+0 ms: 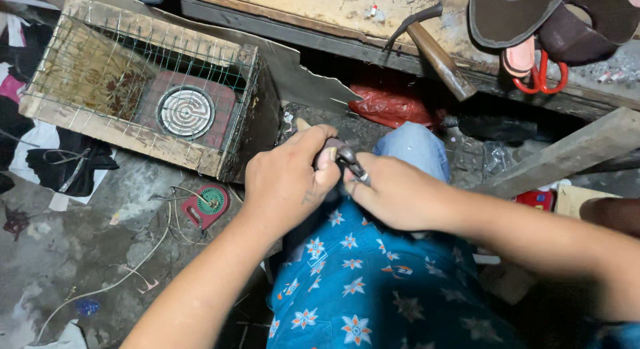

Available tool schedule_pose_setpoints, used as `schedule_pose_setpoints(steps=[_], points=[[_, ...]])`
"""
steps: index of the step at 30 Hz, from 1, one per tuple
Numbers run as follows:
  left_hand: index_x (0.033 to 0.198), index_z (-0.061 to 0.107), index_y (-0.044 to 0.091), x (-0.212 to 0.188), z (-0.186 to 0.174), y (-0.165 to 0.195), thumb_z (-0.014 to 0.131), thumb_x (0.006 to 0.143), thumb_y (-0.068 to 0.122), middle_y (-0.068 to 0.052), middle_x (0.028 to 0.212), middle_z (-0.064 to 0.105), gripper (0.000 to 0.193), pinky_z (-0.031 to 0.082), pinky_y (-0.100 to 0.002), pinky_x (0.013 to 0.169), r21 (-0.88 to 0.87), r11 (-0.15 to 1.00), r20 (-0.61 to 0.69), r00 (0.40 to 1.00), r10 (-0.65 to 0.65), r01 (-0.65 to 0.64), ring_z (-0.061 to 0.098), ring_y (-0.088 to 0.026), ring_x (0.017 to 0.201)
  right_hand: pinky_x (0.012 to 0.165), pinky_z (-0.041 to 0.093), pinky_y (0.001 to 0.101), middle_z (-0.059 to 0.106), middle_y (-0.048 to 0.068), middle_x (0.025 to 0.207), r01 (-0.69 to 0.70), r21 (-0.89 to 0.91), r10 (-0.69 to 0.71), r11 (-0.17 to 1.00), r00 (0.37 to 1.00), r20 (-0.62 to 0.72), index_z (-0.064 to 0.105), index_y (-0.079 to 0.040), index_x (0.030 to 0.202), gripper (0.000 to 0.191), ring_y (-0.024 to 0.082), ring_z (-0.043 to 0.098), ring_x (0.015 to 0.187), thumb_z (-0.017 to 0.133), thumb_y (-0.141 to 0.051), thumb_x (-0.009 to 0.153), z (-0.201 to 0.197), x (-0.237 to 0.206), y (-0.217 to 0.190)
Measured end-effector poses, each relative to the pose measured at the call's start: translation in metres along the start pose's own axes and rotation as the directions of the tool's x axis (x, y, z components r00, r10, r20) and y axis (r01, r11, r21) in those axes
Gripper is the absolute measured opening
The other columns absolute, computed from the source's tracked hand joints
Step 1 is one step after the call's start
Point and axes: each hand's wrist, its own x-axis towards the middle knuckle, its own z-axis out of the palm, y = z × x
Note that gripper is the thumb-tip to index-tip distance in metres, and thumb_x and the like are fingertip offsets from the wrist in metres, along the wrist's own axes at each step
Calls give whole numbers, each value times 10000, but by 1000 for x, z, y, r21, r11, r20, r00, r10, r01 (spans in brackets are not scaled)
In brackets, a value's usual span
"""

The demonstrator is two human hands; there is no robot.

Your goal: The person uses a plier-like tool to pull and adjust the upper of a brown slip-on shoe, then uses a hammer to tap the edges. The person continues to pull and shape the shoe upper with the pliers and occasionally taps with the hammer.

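My left hand [290, 182] and my right hand [393, 192] meet over my lap, just above a blue cloth with star flowers [353, 289]. Both hands pinch one small dark piece with a metal tip [348, 157]. The left thumb and fingers press on its upper end. The right hand's fingers grip its lower, shiny end. What the piece is cannot be made out, since fingers cover most of it.
A wooden crate with green wire mesh holds a round electric hotplate [185, 112] at the left. A hammer [433, 52], dark shoe soles [520, 16] and red-handled scissors [541, 79] lie on the workbench ahead. A red plastic bag [390, 106] sits beneath it. A wooden plank [567, 152] slants at right.
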Motion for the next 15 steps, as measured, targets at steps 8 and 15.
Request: schedule_pose_setpoints(steps=[8, 15], points=[[1181, 669, 157, 11, -7, -28, 587, 977, 293, -136, 956, 757, 258, 544, -509, 685, -14, 994, -25, 994, -110, 110, 716, -393, 818, 769, 520, 549, 679, 259, 871, 159, -205, -226, 966, 904, -364, 515, 16, 1021, 276, 471, 662, 837, 650, -190, 896, 57, 44, 4], [1337, 647, 235, 6, -28, -20, 583, 954, 343, -200, 713, 714, 403, 560, -455, 684, -107, 925, 270, 906, -325, 364, 734, -367, 706, 749, 555, 448, 697, 218, 844, 101, 3, -100, 995, 976, 196, 573, 29, 1026, 354, 363, 703, 812, 686, -208, 788, 24, 32, -11]])
